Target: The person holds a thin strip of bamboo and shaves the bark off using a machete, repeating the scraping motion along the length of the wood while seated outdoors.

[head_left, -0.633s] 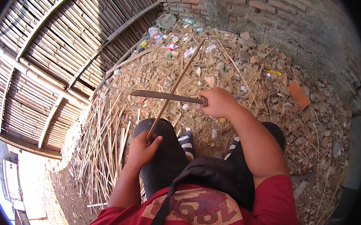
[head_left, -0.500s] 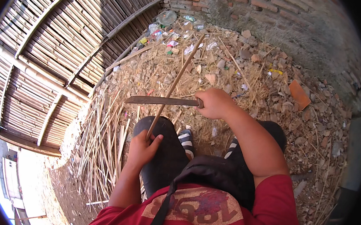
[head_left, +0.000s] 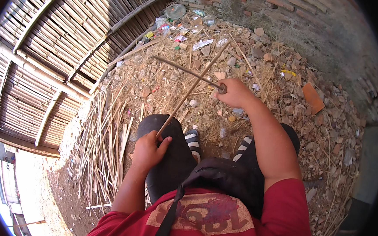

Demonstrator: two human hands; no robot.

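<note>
bamboo is what's being worked here, a long thin tan bamboo stick [head_left: 191, 89] that runs from the person's left hand [head_left: 148, 149] at the knee up and away over the straw-littered ground [head_left: 262, 75], its far tip ending near the scraps of litter by the brick wall [head_left: 293, 7]. the left hand's grip is wrapped closed around the near end of the stick, thumb up along it, resting right against the black trouser knee [head_left: 170, 138]. the right hand [head_left: 233, 92] is closed tight around the handle of a long dark metal blade [head_left: 183, 70], which points off to the person's left and crosses the stick about midway along it; whether the edge is actually touching the stick is too hard to tell from this angle.

for a shaving cut like this to go well, the blade probably wants a shallow angle and strokes going away from the body, with the stick kept braced on the knee so it doesn't roll. the holding hand looks well behind the blade, which seems like the safe spot.

pose-wise: the right arm is stretched forward, elbow nearly straight, wrist turned inward. the left arm is bent and tucked close. a pile of split pale bamboo strips [head_left: 108, 147] lies on the ground to the left, beside the woven bamboo fence [head_left: 48, 55].
</note>
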